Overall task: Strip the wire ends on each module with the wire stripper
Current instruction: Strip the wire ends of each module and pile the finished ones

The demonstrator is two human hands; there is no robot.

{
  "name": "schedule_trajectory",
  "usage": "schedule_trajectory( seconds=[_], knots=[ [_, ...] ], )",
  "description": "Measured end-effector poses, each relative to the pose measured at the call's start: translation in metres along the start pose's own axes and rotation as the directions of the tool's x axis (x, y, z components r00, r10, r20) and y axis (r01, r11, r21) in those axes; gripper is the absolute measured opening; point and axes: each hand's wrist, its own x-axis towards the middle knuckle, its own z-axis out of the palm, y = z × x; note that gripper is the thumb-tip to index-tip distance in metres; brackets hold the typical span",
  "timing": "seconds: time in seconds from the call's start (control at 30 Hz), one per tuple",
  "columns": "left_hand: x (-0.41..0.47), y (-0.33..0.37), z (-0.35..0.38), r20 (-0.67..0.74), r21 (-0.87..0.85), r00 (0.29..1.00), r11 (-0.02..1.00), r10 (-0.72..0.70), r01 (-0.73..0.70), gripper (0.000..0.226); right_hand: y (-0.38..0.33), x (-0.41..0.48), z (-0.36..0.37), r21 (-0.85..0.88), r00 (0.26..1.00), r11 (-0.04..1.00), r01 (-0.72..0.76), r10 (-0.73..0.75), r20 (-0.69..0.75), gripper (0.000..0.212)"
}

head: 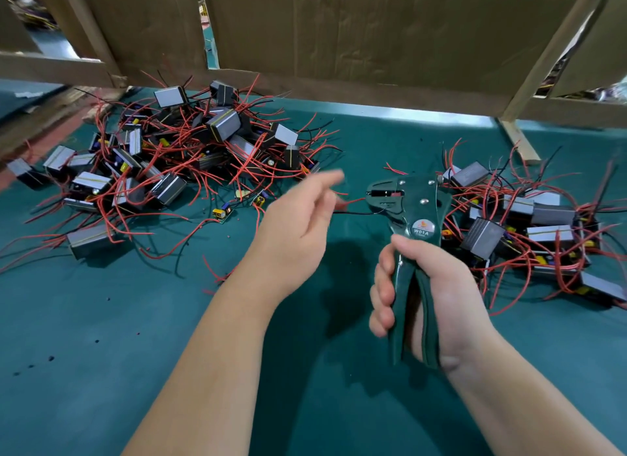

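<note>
My right hand (431,299) grips both handles of the dark green wire stripper (412,218), which stands upright with its jaws pointing left. A red wire (354,201) and a black wire (356,213) run from the jaws to my left hand (295,224). That hand is motion-blurred and seems to pinch the two wires between its curled fingers. Any module on those wires is hidden behind it. A big pile of grey-and-black modules (169,157) with red and black wires lies at the back left. A smaller pile of modules (526,224) lies to the right of the stripper.
The work surface is a teal mat (101,353). Cardboard panels and a wooden frame (356,48) wall off the back. A small bare circuit board (222,214) and loose wire scraps lie between the left pile and my left hand.
</note>
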Motion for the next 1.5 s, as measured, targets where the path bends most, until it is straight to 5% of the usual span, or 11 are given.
schedule_trajectory(
  seconds=[0.13, 0.27, 0.53, 0.67, 0.77, 0.83, 0.93, 1.03, 1.1, 1.33, 1.5],
  knots=[
    [-0.001, -0.003, 0.008, 0.055, 0.086, 0.996, 0.994, -0.076, 0.071, 0.027, 0.0, 0.003, -0.005, 0.172, 0.982, 0.974, 0.146, -0.164, 0.091, 0.024],
    [0.005, 0.001, 0.003, -0.047, -0.203, 0.971, 0.954, -0.235, 0.221, 0.03, -0.002, 0.005, -0.01, 0.172, 0.96, 0.955, 0.24, -0.26, 0.102, 0.041],
    [0.005, 0.016, 0.004, 0.165, -0.859, 0.873, 0.369, -0.458, 0.355, 0.024, 0.01, 0.003, -0.004, -0.039, 0.93, 0.999, 0.016, 0.0, 0.368, 0.067],
    [0.01, 0.012, -0.003, 0.075, -0.881, 0.846, 0.363, -0.528, 0.305, 0.023, 0.007, 0.001, -0.005, -0.016, 0.93, 1.0, -0.009, 0.015, 0.366, 0.072],
    [0.016, 0.003, -0.022, -0.069, -0.905, 0.823, 0.383, -0.564, 0.187, 0.022, -0.001, -0.001, -0.008, 0.106, 0.957, 0.988, 0.114, -0.138, 0.257, 0.086],
    [0.017, -0.008, -0.039, -0.283, -0.805, 0.783, 0.582, -0.554, 0.12, 0.024, -0.009, 0.0, -0.014, 0.16, 0.946, 0.944, 0.289, -0.308, 0.107, 0.078],
    [0.011, -0.032, -0.064, -0.646, -0.275, 0.654, 0.919, -0.393, 0.282, 0.031, -0.022, 0.0, -0.027, 0.022, 0.85, 0.856, 0.516, -0.508, -0.14, 0.047],
    [0.008, -0.047, -0.075, -0.707, 0.091, 0.599, 0.792, -0.375, 0.603, 0.04, -0.027, 0.001, -0.039, -0.146, 0.75, 0.796, 0.587, -0.603, -0.274, 0.017],
    [0.006, -0.051, -0.071, -0.658, 0.217, 0.617, 0.675, -0.432, 0.705, 0.044, -0.026, 0.001, -0.042, -0.182, 0.711, 0.766, 0.616, -0.641, -0.289, 0.021],
    [0.004, -0.063, -0.068, -0.594, 0.343, 0.592, 0.494, -0.545, 0.799, 0.055, -0.021, 0.001, -0.039, -0.184, 0.751, 0.776, 0.603, -0.63, -0.198, 0.027],
    [0.002, -0.068, -0.075, -0.652, 0.29, 0.573, 0.535, -0.497, 0.794, 0.045, -0.02, 0.001, -0.033, -0.153, 0.784, 0.816, 0.558, -0.579, -0.223, 0.024]
  ],
)
